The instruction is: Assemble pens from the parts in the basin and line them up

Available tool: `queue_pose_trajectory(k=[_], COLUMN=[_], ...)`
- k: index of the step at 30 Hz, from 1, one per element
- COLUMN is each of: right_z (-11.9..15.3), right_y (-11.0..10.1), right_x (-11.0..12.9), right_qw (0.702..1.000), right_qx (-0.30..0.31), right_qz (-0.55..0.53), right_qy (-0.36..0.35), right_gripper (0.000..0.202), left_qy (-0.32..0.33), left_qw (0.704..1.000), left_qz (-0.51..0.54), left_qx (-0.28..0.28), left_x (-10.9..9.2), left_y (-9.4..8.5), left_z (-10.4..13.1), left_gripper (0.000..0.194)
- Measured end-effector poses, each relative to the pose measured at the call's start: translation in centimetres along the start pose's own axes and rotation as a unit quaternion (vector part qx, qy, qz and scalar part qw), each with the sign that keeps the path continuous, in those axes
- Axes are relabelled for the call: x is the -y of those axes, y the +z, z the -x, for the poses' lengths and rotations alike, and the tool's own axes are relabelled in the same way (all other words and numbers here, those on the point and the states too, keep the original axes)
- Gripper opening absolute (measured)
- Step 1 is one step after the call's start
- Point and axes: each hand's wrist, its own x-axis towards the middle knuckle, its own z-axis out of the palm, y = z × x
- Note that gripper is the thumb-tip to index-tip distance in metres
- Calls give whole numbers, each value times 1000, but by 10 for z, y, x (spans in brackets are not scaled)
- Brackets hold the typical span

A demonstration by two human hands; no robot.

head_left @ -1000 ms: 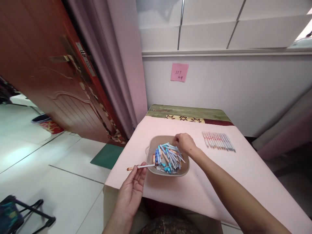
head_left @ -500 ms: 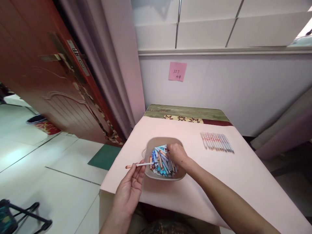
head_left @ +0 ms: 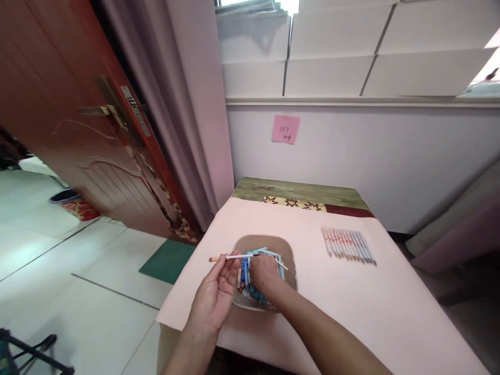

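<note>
My left hand [head_left: 219, 284] pinches a slim white pen [head_left: 239, 256] with an orange end, held level over the left rim of a beige plastic bin [head_left: 287, 245]. The pen's dark tip points right, close to my right hand [head_left: 265, 271]. That hand is closed above the bin, its fingertips mostly hidden behind its back. A thin white stick [head_left: 282, 265] juts out on its right side and seems to be in its grasp. Beneath lie many blue, turquoise and orange pen parts [head_left: 245, 273], partly covered by my right hand and forearm.
On the pink-covered table [head_left: 312, 312], a row of clear pens [head_left: 348, 246] lies side by side at the right. A pink note [head_left: 286, 129] is stuck to the wall behind. A wooden door [head_left: 97, 156] and curtain [head_left: 191, 104] stand at the left.
My right hand has moved left from the bin's far right side to beside the pen's tip, and a thin white stick now shows at it. The left hand still holds the pen.
</note>
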Motion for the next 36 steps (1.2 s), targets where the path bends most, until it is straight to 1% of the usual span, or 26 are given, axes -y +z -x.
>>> queue_pose_trajectory(k=[3,6,8,9,10,11,12,14,15,16,17,18,20,26,32,34,36], right_z=[2,12,22,27,32,38,44,55,61,66,69,72,74,68,65,66,68], right_y=[-6,-13,-21,-25,-31,-37,-44,-58,-65,-70,-74,-76,-77,-69,-67,-66,-66], right_x=[-8,-28,-45,-53,-61,-67,-72,-78,-79,-79,-78,-77,-74,-69,-66,-67,-69], right_qw=[1000,998,992,987,976,957,926,838,795,764,742,730,722,725,731,734,735], right_qx=[-7,5,40,31,-2,-40,-74,-144,-177,-207,-231,-249,-263,-232,-223,-228,-248], right_qz=[-12,-50,-120,-161,-218,-286,-371,-527,-579,-611,-628,-636,-639,-647,-644,-639,-630], right_qy=[24,26,12,3,0,0,1,-11,-19,-22,-24,-25,-26,-41,-39,-40,-36], right_gripper=[22,23,15,13,16,18,17,19,23,26,28,28,27,25,29,28,26], left_qy=[-10,-4,-3,-5,-9,-13,-16,-20,-20,-19,-19,-18,-19,-17,-14,-14,-11], left_qw=[1000,1000,1000,1000,1000,1000,1000,1000,999,999,999,999,999,999,998,998,998], left_qz=[-7,-5,-6,-8,-11,-13,-16,-23,-26,-28,-30,-31,-33,-45,-56,-56,-57], left_qx=[-2,-5,-7,-9,-9,-9,-9,-10,-11,-11,-11,-10,-7,-2,11,12,8], left_x=[-4,-9,-10,-10,-10,-9,-8,-5,-4,-2,-1,0,2,4,11,11,9], left_y=[10,17,21,22,24,26,28,31,33,35,37,38,40,44,44,45,46], left_z=[-4,-9,-13,-16,-18,-20,-22,-25,-26,-27,-28,-28,-29,-26,-23,-23,-23], left_gripper=[16,17,17,16,15,15,14,14,14,14,14,14,14,14,13,14,13])
